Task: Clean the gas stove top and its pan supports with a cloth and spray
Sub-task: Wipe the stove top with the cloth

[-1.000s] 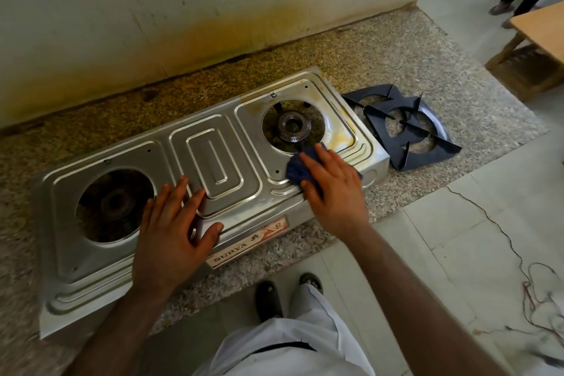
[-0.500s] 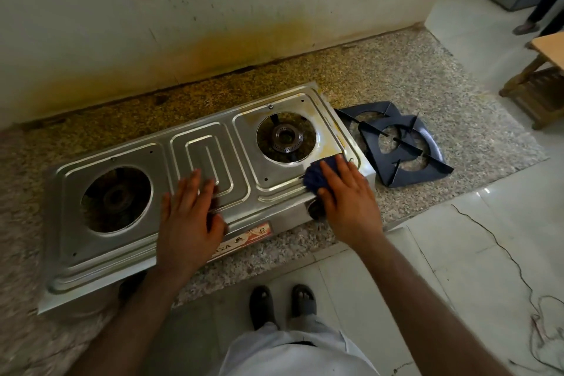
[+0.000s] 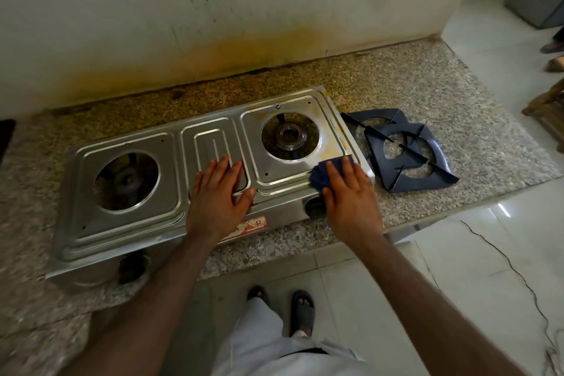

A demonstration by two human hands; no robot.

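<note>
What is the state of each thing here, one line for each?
Stove top: supports off, yellow stains beside right burner.
Pan supports: two, overlapping on the counter, right of the stove.
Cloth: pressed on the stove's front right corner.
Left hand: flat on the stove's middle.
Right hand: flat, pressing the cloth.

Stove (image 3: 128,232) sits on the counter (image 3: 457,107); pan supports (image 3: 439,159) overlap just right of it; wall (image 3: 274,24) behind.

Dim, soft daylight from the right, wide-angle bending at the edges, forearms blurred at the bottom.
</note>
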